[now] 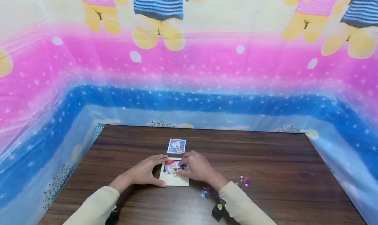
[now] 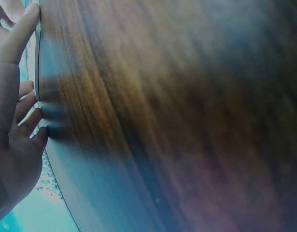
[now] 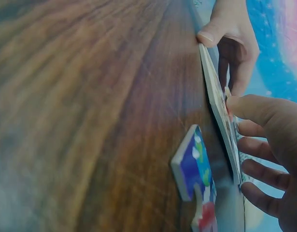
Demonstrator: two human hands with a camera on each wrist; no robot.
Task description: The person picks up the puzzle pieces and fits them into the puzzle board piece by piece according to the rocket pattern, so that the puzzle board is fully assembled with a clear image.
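A pale square jigsaw board [image 1: 174, 181] lies on the brown table, its upper part filled with a cartoon picture with a red hat. Along its left side rests my left hand [image 1: 144, 170], thumb extended at the near corner and fingers at the far one. From the right, my right hand [image 1: 196, 167] reaches over the board and pinches a small puzzle piece [image 3: 228, 92], which tilts up at the thumb tip. The fingers cover most of that piece. In the right wrist view, the other fingertips come down at the board's edge.
A square picture card [image 1: 177, 146] lies just beyond the board. Loose puzzle pieces [image 1: 205, 193] are near the right forearm, with more pieces [image 1: 245, 181] farther right. Patterned cloth [image 1: 189, 102] hangs around the table's far and side edges.
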